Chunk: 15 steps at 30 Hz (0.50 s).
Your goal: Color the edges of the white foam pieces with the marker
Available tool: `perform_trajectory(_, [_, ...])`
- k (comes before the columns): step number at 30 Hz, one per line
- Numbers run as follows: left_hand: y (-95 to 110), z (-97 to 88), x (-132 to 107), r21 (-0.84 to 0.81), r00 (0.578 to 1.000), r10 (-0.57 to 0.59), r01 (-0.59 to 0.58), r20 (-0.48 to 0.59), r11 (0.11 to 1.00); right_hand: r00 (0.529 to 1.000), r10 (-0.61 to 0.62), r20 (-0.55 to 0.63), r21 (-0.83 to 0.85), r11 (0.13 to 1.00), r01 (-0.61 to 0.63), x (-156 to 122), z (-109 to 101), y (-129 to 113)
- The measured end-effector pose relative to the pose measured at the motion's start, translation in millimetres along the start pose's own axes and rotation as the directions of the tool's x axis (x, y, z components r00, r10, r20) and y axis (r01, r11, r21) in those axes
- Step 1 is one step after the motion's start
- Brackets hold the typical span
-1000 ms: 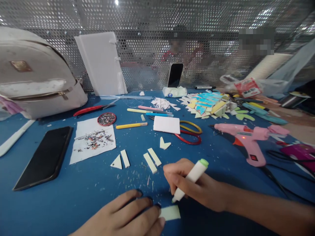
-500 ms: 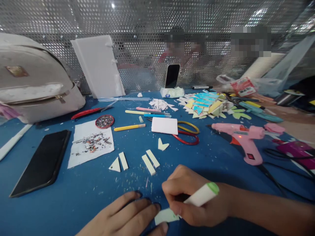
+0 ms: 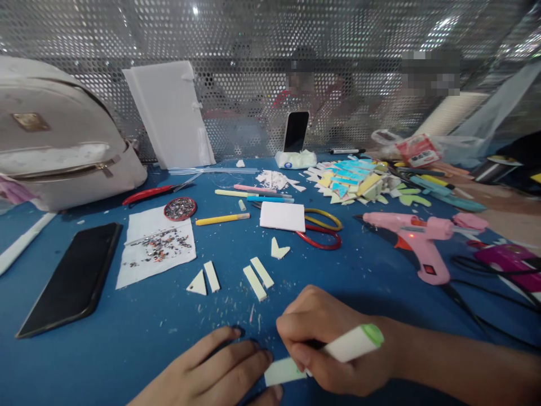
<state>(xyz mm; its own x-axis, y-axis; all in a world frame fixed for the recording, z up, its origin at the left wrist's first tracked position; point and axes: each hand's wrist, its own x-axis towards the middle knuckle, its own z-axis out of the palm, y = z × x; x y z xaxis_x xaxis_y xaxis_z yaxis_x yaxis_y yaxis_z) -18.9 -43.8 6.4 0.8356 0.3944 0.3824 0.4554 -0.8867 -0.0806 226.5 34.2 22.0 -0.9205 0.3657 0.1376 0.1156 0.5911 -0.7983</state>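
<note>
My right hand (image 3: 333, 344) is closed around a white marker (image 3: 355, 344) with a light green end cap. The marker's tip meets a pale green strip (image 3: 282, 372) lying on the table, where a small green mark shows. My left hand (image 3: 215, 372) rests on the table, its index finger and thumb pinning the strip's left end. Just beyond my hands lie a pair of pale strips (image 3: 258, 278), another short strip (image 3: 212, 276), a small triangle with a hole (image 3: 197, 283) and a V-shaped piece (image 3: 279, 248).
A pink glue gun (image 3: 422, 237) with cords lies right; red-and-yellow-handled scissors (image 3: 323, 237) lie under a white card (image 3: 282, 216). Coloured markers (image 3: 222, 219) and a scrap pile (image 3: 355, 179) lie farther back. At left are a black phone (image 3: 71, 276) and a backpack (image 3: 63, 135).
The right hand tilts the marker slightly, its capped end shifting right and toward me. My left hand stays at the strip's end almost unmoved.
</note>
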Motion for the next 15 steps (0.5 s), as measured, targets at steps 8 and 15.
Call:
perform_trajectory(8, [0.6,4.3,6.4,0.039,0.998,-0.011,0.014,-0.066,0.999,0.998,-0.058,-0.006,-0.088,0.994,0.058,-1.7,1.3,-1.6])
perform_trajectory(15, [-1.9,0.8,0.2,0.011,1.000,0.011,-0.011,0.006,1.000,1.000,0.016,-0.002,0.038,0.999,-0.016,-2.4,0.6,0.9])
